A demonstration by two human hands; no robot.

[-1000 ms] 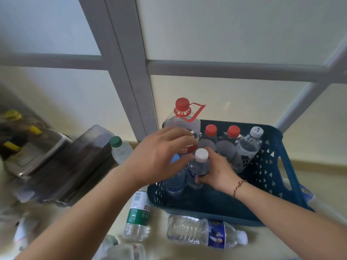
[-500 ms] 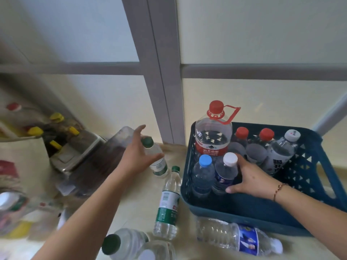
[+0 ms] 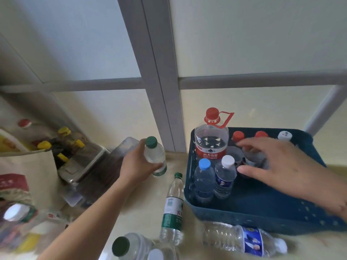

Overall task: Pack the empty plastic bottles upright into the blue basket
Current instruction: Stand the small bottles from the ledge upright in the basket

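Four loose bottles up front: two capped ones (green cap point(image 3: 120, 246) and a pale cap) poke in at the bottom edge, a green-label bottle point(image 3: 172, 211) lies flat just left of the basket, and a blue-label bottle point(image 3: 244, 239) lies flat along its near wall. None packed yet.
Left hand: left hand point(image 3: 135, 166) has closed its fingers round the body of the green-cap bottle point(image 3: 154, 153), roughly upright, by the basket's left wall. Half a second ago it was only reaching for that bottle, so the pickup has now happened.
Right hand: right hand point(image 3: 272, 166) has let go of the white-cap bottle point(image 3: 225, 177) it was holding a moment ago and now hovers over the basket, fingers spread and holding nothing.
What that means: my guess is the white-cap one counts as placed, and the green-cap one goes in next.
Basket: blue basket point(image 3: 262, 212) holds seven upright bottles. Blue-cap bottle point(image 3: 204, 180) and the white-cap one stand nearer, the big red-handled jug point(image 3: 211, 141) far left, and two red caps plus a white cap along the back. The near right part of the floor looks free.
Surface: pale beige table point(image 3: 146, 199), glossy.
Left side clutter: a cloth bag point(image 3: 28, 166), a dark clear box point(image 3: 105, 166), and yellow-capped bottles point(image 3: 63, 131) behind it.
Room: frosted panels in grey frames point(image 3: 159, 81) right behind the table.
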